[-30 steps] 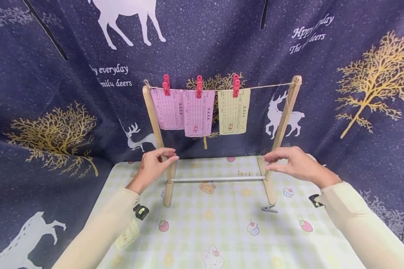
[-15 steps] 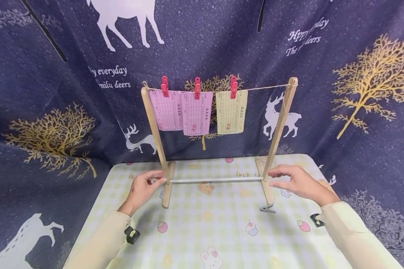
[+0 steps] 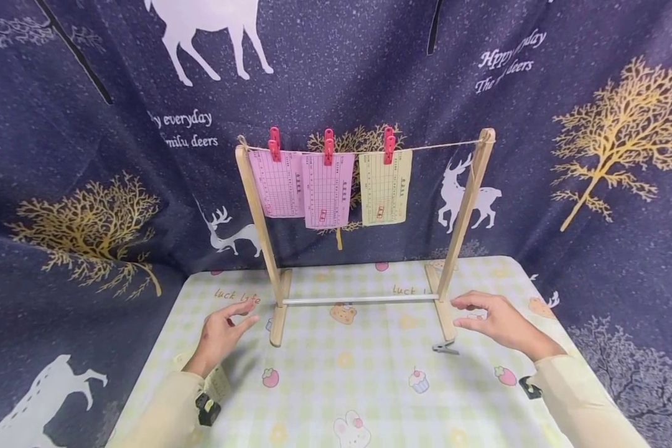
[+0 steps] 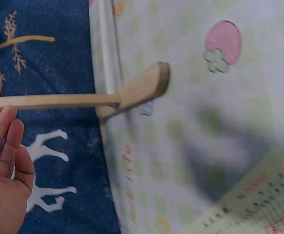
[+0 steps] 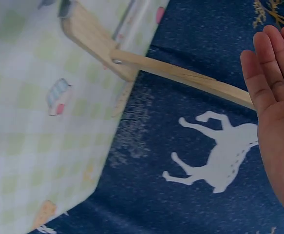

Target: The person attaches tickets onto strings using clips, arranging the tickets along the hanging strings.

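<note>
A wooden rack (image 3: 461,224) with a string (image 3: 442,145) tied between its posts stands on the table. Two pink paper slips (image 3: 328,193) and a yellow slip (image 3: 382,193) hang from the string under red clothespins (image 3: 328,148). My left hand (image 3: 221,333) hovers left of the rack's left foot, holding nothing, fingers relaxed with the thumb apart. Just right of the right foot is my right hand (image 3: 495,317), also without anything in it, its fingers loosely bent. In both wrist views the hands show only at the frame edge, the right palm (image 5: 283,117) facing its camera.
A grey clothespin (image 3: 445,348) lies by the rack's right foot. Another yellow slip (image 4: 258,200) lies on the table at the left, partly hidden by my left arm in the head view. A white bar (image 3: 361,300) joins the rack's feet; a dark deer-print cloth (image 3: 369,81) hangs behind.
Both hands have moved down and outward, away from the rack's posts. The view has shifted slightly. The rack, slips and clothespins stay in place.
</note>
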The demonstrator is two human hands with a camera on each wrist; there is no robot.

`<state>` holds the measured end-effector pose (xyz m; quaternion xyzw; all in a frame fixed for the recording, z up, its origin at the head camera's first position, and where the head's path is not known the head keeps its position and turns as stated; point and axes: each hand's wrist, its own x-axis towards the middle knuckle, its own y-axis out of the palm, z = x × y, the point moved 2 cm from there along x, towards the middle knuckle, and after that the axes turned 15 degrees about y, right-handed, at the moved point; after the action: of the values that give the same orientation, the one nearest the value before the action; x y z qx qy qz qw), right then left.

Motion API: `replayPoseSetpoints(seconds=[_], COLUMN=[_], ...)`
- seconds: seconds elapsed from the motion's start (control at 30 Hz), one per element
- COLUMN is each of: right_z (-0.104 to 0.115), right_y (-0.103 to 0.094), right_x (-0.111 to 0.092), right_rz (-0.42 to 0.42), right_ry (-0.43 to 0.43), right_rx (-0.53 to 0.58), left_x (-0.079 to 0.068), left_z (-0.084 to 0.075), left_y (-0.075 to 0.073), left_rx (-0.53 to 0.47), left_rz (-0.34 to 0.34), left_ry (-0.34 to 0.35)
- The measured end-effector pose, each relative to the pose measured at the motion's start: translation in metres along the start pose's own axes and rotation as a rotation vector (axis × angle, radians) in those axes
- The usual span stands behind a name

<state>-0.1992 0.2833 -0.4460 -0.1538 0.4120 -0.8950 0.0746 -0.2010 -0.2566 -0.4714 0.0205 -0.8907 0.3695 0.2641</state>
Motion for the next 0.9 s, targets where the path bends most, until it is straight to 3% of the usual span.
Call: replayPoseSetpoints(seconds=[0.2,0.5,0.63,0.77,0.9], right_z=[-0.01,-0.031,-0.042,-0.05,-0.054], right_y=[0.011,0.026,0.033,0.039,0.043], right_x=[-0.008,-0.019,-0.022,-0.025,-0.029], right_rz=[-0.009,-0.05,-0.046,-0.021,-0.009], right_ry=[-0.014,-0.017,0.007,0.054,0.08], right_rx=[0.018,0.089,0.101,0.121,0.154], left_x=[-0.014,-0.038,-0.051,-0.061,-0.069], left_z=[0.015,0.045,0.059,0.071,0.081], left_y=[0.0,-0.006,-0.011,-0.017,-0.024], left_rx=[0.054,0.106,0.121,0.136,0.173], left_rz=[0.011,0.069,0.059,0.042,-0.02], left_ry=[-0.033,-0.163,-0.155,-0.217,-0.27])
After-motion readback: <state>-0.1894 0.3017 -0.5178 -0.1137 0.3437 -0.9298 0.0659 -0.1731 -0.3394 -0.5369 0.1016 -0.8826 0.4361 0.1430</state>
